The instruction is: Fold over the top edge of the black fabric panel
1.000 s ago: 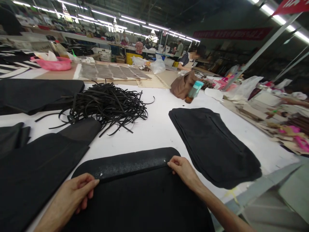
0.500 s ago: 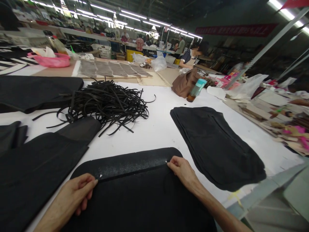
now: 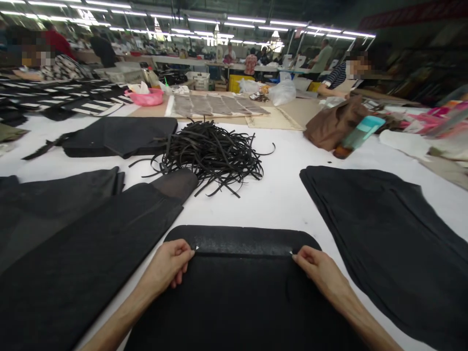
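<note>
A large black fabric panel (image 3: 241,302) with rounded far corners lies right in front of me. Across its far part runs a narrow dark band (image 3: 243,256), with a shinier patch just beyond it. My left hand (image 3: 173,263) pinches the panel at the band's left end. At the right end, the fingers of my right hand (image 3: 314,265) are pinched in the same way. A tiny white spot shows by each set of fingertips; I cannot tell what it is. Beyond the panel lies a tangled heap of thin black strips (image 3: 215,156).
Stacked black panels lie to the right (image 3: 387,234) and left (image 3: 84,253), with another black stack (image 3: 120,136) farther back. Behind are a pink basin (image 3: 146,97), a brown bag (image 3: 331,124) and a bottle with a teal cap (image 3: 360,136). People work in the background.
My view has turned left, so everything appears farther right and the panel looks squarer to me. Both hands keep their pinch at the ends of the band.
</note>
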Tool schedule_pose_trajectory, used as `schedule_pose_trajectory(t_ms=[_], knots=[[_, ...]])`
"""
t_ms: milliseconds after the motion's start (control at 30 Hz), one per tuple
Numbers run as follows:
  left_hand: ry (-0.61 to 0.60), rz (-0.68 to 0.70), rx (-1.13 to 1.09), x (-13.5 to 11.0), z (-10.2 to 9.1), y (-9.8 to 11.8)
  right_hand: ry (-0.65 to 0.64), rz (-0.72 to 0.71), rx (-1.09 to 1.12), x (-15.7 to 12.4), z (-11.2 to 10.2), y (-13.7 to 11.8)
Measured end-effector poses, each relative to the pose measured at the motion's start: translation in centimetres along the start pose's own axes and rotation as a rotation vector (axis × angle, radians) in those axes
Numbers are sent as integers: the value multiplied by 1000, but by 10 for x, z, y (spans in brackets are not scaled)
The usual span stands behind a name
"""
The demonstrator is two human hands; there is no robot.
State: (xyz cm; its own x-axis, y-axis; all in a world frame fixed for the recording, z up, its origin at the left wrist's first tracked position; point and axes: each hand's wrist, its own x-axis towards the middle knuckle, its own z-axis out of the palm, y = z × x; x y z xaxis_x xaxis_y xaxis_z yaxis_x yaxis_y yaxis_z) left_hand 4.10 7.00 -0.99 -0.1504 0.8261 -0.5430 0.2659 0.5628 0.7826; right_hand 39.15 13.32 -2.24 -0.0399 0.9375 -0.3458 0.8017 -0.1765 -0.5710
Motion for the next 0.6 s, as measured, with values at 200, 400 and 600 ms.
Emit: schedule_pose_trajectory(t_ms=[200, 400, 600], knots=[[-3, -4, 33, 0, 1, 3, -72, -16, -18, 5, 1, 10], [22, -10, 28, -1, 1, 2, -135, -28, -61, 11, 2, 17], [23, -8, 40, 2, 2, 0, -157, 15, -63, 10, 1, 14]])
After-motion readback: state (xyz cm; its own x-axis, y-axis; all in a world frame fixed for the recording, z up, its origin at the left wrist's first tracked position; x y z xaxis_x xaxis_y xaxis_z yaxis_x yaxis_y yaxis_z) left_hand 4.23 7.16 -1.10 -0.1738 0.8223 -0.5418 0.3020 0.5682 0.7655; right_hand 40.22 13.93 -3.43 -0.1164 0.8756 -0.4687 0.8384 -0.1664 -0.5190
